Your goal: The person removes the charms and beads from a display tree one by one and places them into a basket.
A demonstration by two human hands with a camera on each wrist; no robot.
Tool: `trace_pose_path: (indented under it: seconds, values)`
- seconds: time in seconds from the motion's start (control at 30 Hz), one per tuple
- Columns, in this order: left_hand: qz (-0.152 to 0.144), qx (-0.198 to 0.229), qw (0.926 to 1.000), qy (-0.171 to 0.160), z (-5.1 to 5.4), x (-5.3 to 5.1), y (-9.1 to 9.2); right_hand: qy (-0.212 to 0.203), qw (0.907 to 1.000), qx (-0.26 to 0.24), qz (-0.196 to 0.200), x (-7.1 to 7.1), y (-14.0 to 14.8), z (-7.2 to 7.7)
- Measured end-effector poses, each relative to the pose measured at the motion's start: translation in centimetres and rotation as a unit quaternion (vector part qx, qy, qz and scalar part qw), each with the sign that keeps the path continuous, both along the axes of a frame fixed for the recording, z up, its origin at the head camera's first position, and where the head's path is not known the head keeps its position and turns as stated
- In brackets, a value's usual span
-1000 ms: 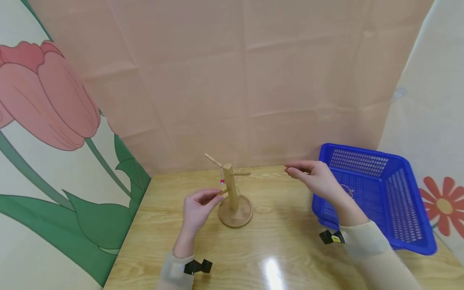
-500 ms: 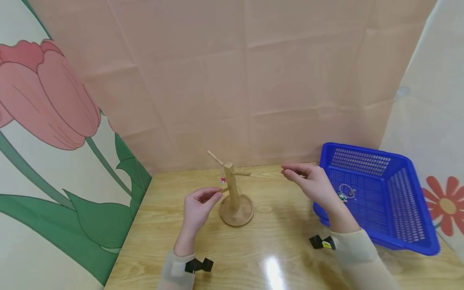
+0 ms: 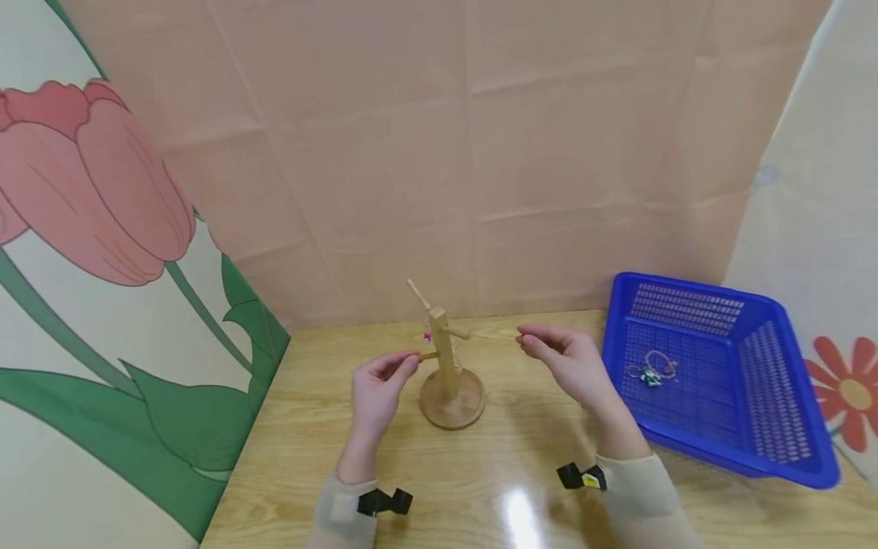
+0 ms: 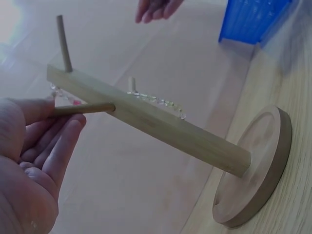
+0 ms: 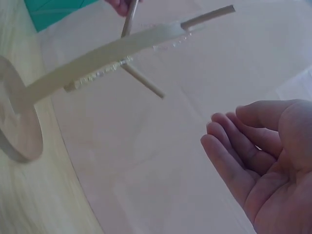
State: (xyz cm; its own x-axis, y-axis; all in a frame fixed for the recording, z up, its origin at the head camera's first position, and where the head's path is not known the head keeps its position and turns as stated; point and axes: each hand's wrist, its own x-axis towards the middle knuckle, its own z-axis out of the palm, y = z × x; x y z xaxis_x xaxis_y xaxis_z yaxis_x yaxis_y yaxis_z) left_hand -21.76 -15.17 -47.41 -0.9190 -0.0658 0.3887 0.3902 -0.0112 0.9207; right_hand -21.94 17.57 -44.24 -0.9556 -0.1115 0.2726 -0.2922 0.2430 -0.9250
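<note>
A wooden peg stand [image 3: 446,351] with a round base stands upright on the table. My left hand [image 3: 379,393] pinches the end of its near-left peg [image 4: 87,109] between thumb and fingers. To the right of the stand, my right hand [image 3: 562,362] hovers with fingers loosely bent; the right wrist view shows nothing in it. A clear beaded bracelet [image 4: 161,101] hangs on a peg at the stand's far side. Another beaded bracelet with a pink charm [image 3: 427,336] hangs from the upper peg [image 3: 418,293], partly hidden by the post.
At the right, a blue plastic basket [image 3: 789,381] holds a beaded bracelet [image 3: 660,361] and a green charm [image 3: 650,377] by a small ring. A pinkish cloth [image 3: 439,191] hangs behind the wooden table [image 3: 453,488]. Printed flower sheets flank it.
My right hand has moved left, away from the basket and toward the stand, uncovering the jewellery in the basket. The left hand keeps its pinch on the peg; the stand appears slightly turned.
</note>
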Motion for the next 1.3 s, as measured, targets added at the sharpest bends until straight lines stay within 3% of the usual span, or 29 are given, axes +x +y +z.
trace_pose_path:
  seconds: [0.33, 1.0, 1.3]
  values:
    - [-0.002, 0.091, 0.9956, -0.022, 0.2, -0.7, 1.2, -0.016, 0.9990, -0.040, 0.011, 0.7, -1.8, -0.8]
    - [0.006, 0.130, 0.9906, -0.043, 0.0, -1.6, 1.7, 0.023, 0.9995, 0.011, -0.019, 0.5, -5.1, -0.9]
    - [-0.002, 0.143, 0.9887, -0.044, 0.0, -1.7, 1.6, 0.053, 0.9969, 0.049, -0.030, 0.1, -6.1, -2.4]
